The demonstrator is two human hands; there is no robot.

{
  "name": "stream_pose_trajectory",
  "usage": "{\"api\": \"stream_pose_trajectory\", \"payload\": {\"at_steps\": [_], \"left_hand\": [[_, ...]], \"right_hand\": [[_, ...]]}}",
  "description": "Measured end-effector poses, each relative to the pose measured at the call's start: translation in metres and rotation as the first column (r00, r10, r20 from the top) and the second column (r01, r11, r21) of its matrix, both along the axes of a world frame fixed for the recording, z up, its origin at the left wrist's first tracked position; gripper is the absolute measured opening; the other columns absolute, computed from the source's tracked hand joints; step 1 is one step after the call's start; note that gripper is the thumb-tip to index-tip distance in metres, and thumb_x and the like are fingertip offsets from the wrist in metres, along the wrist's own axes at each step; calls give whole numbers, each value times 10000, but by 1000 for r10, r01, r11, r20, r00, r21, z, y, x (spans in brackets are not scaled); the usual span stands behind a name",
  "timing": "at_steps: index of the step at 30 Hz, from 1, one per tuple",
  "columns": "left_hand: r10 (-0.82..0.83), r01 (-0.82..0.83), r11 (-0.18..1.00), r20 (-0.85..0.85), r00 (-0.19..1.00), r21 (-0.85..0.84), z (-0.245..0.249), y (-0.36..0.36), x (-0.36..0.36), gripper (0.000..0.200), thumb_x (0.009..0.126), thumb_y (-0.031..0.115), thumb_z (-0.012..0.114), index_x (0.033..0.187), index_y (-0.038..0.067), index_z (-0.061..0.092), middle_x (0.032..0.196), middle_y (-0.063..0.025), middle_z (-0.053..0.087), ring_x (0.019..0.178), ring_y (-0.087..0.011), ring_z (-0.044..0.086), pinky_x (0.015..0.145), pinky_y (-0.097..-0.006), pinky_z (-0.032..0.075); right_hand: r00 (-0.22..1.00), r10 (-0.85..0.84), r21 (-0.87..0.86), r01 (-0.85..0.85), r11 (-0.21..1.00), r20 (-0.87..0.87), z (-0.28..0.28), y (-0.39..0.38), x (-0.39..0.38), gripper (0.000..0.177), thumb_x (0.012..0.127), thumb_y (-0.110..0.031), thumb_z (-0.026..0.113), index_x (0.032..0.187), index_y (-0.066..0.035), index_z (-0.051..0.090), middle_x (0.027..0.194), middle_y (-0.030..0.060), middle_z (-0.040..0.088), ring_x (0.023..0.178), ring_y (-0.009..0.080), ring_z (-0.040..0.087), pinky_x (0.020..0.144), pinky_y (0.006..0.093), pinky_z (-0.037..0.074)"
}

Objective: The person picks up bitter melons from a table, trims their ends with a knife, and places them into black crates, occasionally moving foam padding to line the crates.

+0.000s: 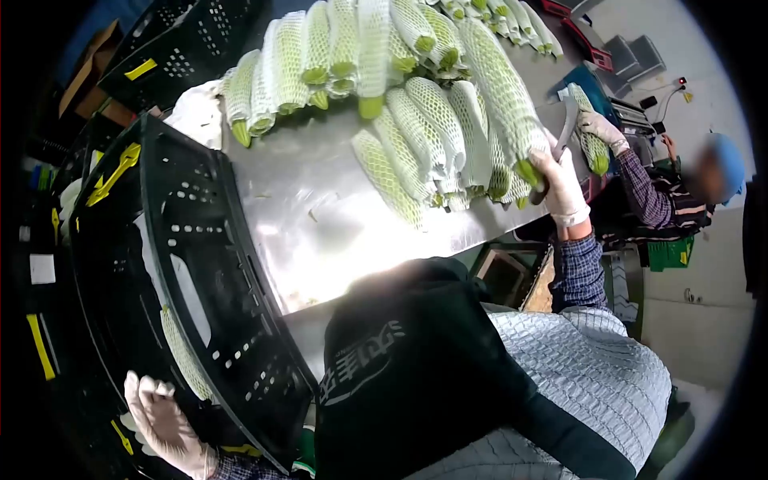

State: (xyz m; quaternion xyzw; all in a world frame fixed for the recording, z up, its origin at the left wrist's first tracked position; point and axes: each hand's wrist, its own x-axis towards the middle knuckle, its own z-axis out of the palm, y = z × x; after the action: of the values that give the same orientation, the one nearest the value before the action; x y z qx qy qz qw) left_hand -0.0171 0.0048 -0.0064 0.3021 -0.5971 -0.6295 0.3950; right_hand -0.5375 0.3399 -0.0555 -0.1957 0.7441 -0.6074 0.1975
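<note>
My right hand (560, 184), in a white glove, is closed around a knife (566, 124) whose blade points up. Its fingers also grip the lower end of a pale-green zucchini (500, 88) in a white foam net. My left hand (164, 420), gloved too, has its fingers apart and holds nothing. It hovers at the near end of a black crate (212, 320), where a netted zucchini (186, 352) shows inside. More netted zucchini (420, 128) lie in rows and piles on the metal table (308, 192).
Another black crate (172, 48) stands at the back left, by a white cloth (196, 112). Across the table at right, a co-worker in a blue cap (724, 164) holds a netted zucchini (590, 132). A box (512, 272) stands below the table edge.
</note>
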Motion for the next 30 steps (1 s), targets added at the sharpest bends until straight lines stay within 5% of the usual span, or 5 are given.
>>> {"api": "stream_pose_trajectory", "payload": {"at_steps": [8,16,22,26,30], "left_hand": [[125,-130,990,87,988,50,-7,-18,0,506,1057,297,385,1416,-59,391,1137,-92,546,985,-150,521,882,-280,435],[247,-284,951,256,935,119,-20,-31,-10,449,1039,330,445,1328,-8,505,1093,-52,602,959,-136,572,886,-270,454],[363,-422,858,236,901,292,-59,-43,55,451,1022,333,461,1357,40,534,1249,-58,605,1106,-153,572,958,-322,443],[513,-581,776,290,808,246,-55,-28,12,411,996,237,514,1332,1,532,1204,-117,648,1043,-208,633,932,-340,488],[543,-686,694,468,697,217,-42,-33,-1,314,975,250,571,1169,6,613,985,-87,674,858,-163,637,797,-310,515]], "right_hand": [[977,-213,16,213,977,9,-38,24,-73,236,920,-247,616,1015,-31,621,709,-54,550,457,4,345,428,173,251],[989,-109,461,143,876,-101,-64,-36,-295,528,787,-539,683,845,-15,655,605,27,507,472,136,428,443,320,319],[985,-40,558,129,820,-169,-151,-57,-409,762,782,-527,716,1236,74,598,1172,154,650,1050,236,604,926,329,450],[971,174,229,-209,951,163,-221,-40,-469,644,846,-219,728,1381,24,461,1162,133,649,1004,210,632,830,312,526],[968,248,492,-204,846,-26,-284,-14,-551,635,885,-305,718,1383,22,496,1239,95,612,1059,168,583,904,300,473]]}}
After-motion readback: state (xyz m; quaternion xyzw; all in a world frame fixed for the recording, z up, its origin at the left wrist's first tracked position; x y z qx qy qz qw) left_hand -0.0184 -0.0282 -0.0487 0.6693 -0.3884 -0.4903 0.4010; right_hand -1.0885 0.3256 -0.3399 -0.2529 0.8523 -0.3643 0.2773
